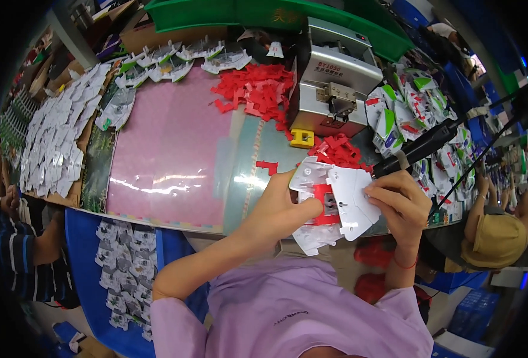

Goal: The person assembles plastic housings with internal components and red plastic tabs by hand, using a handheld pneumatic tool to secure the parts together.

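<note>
My left hand [282, 206] grips a white plastic shell [314, 240], its thumb lying over the middle. Set across the shell is a red plastic piece [321, 192]. Fingers of my right hand [404, 206] pinch the right edge of a white angular plastic panel [354, 200], which overlaps the shell's right side. Whether panel and shell are joined cannot be made out. Just above my right hand is a black electric screwdriver [419, 146], its tip close to my knuckles; I cannot tell whether the hand touches it.
Beyond the hands stands a silver machine [335, 77], with a yellow block [302, 138] and red piece piles [255, 86] beside it. White panels [61, 131] cover the left end. Assembled shells [168, 68] line the back; others [404, 107] heap right. A blue bin [82, 262] stands lower left.
</note>
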A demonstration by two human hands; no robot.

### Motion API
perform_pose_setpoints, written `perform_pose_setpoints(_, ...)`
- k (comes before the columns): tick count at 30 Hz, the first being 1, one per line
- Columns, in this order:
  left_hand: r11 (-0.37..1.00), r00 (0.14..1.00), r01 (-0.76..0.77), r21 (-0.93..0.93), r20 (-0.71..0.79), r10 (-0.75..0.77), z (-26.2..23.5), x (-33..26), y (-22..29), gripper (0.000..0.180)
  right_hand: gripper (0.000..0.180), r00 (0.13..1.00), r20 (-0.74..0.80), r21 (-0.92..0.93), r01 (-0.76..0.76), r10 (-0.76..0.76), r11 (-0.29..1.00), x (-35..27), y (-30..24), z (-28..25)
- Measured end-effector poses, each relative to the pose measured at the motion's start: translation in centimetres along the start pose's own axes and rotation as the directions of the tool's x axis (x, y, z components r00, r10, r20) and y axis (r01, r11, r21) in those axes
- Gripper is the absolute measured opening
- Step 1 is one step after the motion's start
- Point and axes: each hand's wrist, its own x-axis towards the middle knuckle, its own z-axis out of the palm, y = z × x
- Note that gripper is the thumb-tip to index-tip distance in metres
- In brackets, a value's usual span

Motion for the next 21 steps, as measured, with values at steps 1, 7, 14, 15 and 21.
perform_pose_setpoints(1, 0.999, 1.000, 0.028, -0.015, 0.014, -0.028, 0.00, 0.00, 0.26, 0.029, 0.023, 1.000, 0.009, 0.001, 0.003, -0.003, 1.000, -0.08, -0.07, -0.07)
perform_pose_setpoints(7, 0.997, 0.997, 0.076, 0.009, 0.020, -0.076, -0.38, -0.04, -0.15, 0.030, 0.022, 0.998, -0.058, 0.044, -0.006, 0.009, 0.999, -0.58, -0.25, 0.02)
perform_pose_setpoints(14, 0.997, 0.997, 0.078, 0.027, 0.010, -0.078, -0.24, -0.01, -0.26, 0.028, 0.022, 0.997, -0.082, 0.053, 0.013, -0.009, 0.998, -0.92, -0.36, 0.40)
perform_pose_setpoints(15, 0.997, 0.997, 0.079, 0.026, 0.009, -0.079, -0.20, -0.01, -0.24, 0.028, 0.022, 0.996, -0.085, 0.049, 0.020, -0.016, 0.999, -0.91, -0.39, 0.43)
perform_pose_setpoints(21, 0.998, 0.998, 0.056, -0.010, 0.023, -0.056, -0.08, -0.06, -0.09, 0.026, 0.022, 0.999, -0.042, -0.046, 0.031, -0.033, 0.998, -0.79, -0.80, 0.32)
